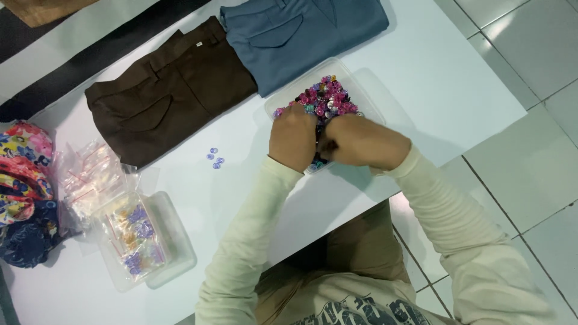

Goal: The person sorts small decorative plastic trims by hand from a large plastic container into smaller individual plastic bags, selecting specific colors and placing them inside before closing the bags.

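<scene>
Hands are meeting over the near end of a clear tray (pixel 362 90) of pink and purple buttons (pixel 327 96). Left hand (pixel 293 137) and right hand (pixel 361 140) are curling knuckles-up; whether either is pinching anything, I cannot tell. Brown trousers (pixel 171 90) are lying far left.

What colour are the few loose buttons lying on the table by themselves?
The loose buttons are pale purple, lying on the white table; the head view shows them.
</scene>
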